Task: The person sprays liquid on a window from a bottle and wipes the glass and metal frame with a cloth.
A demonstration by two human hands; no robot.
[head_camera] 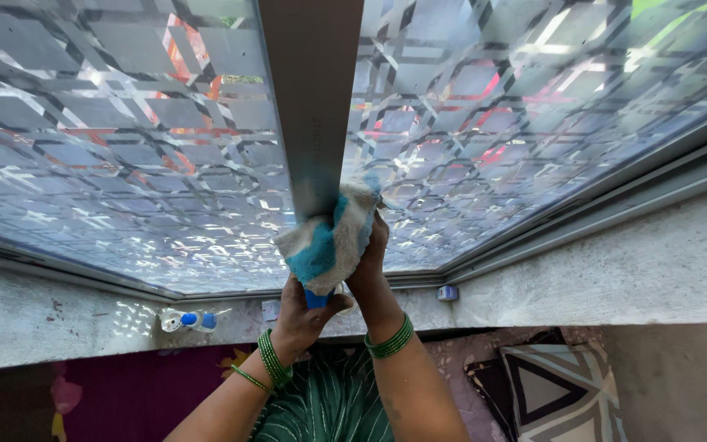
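A blue and white cloth is pressed against the lower end of the grey metal window frame bar between two patterned glass panes. My right hand holds the cloth against the bar from the right side. My left hand grips the cloth's lower end from below. Both wrists wear green bangles.
A small spray bottle with a blue neck lies on the concrete sill to the left. A small blue-white block sits on the sill to the right. A patterned cushion lies below at the right.
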